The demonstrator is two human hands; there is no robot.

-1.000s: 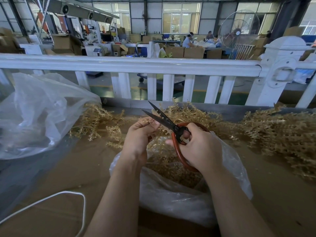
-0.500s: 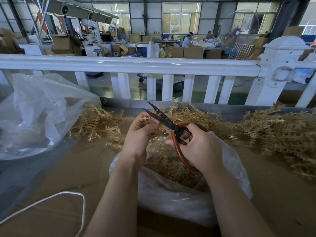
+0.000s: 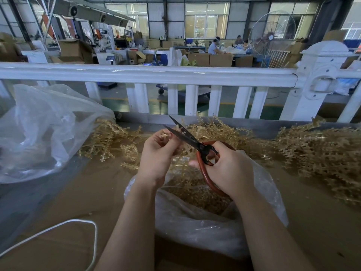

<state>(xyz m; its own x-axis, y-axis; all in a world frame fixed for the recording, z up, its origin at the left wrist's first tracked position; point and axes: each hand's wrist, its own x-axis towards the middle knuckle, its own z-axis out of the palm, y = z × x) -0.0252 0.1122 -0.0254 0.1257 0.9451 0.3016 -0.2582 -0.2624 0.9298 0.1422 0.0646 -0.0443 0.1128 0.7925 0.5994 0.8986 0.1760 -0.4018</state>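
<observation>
My right hand grips black scissors by their big red-brown loop handles; the blades are parted and point up-left. My left hand pinches a small tan plastic sprue piece just left of the blades, above an open clear plastic bag that holds several cut tan bits. Part of the piece is hidden by my fingers.
Heaps of tan plastic sprues lie on the brown table at the left and at the right. A large crumpled clear bag fills the left side. A white cord loops at the front left. A white railing borders the far edge.
My left hand has shifted the piece slightly against the blades, which stay parted. My right hand has barely moved.
</observation>
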